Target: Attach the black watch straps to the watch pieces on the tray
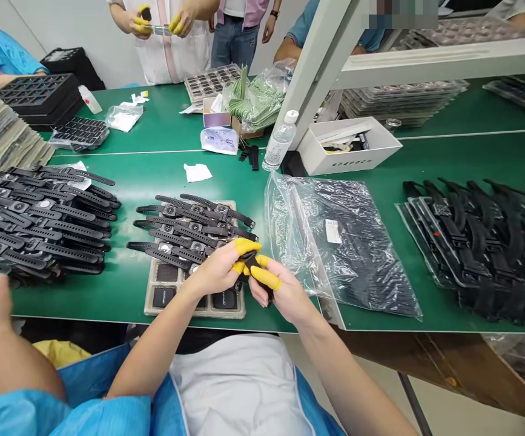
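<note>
At the near edge of the green table (135, 181), seen from the head camera, both hands met over a small black part (249, 264), most likely a strap piece, though it was too covered to tell for sure. The left hand (219, 269) pinched it from above with yellow finger cots on its tips, and the right hand (280, 289) closed on it from below, also in cots; the two hands were pressed together on that one piece. Just behind the left hand lay a grey tray (153, 300) with dark watch bodies in its pockets and a row of finished watches (189, 233) laid across its far half. A larger heap of black watches (39, 224) sat to the left, a clear plastic bag (344, 242) of black parts just to the right, and more straps (480, 242) farther right.

Judging by the grip, the step in hand was fitting or checking a strap on a watch body. The next move would call for a firm pinch and steady alignment of the piece, then a free spot on the tray.

At the far side, another person's hands (160, 21), likewise in yellow cots, held something small.
</note>
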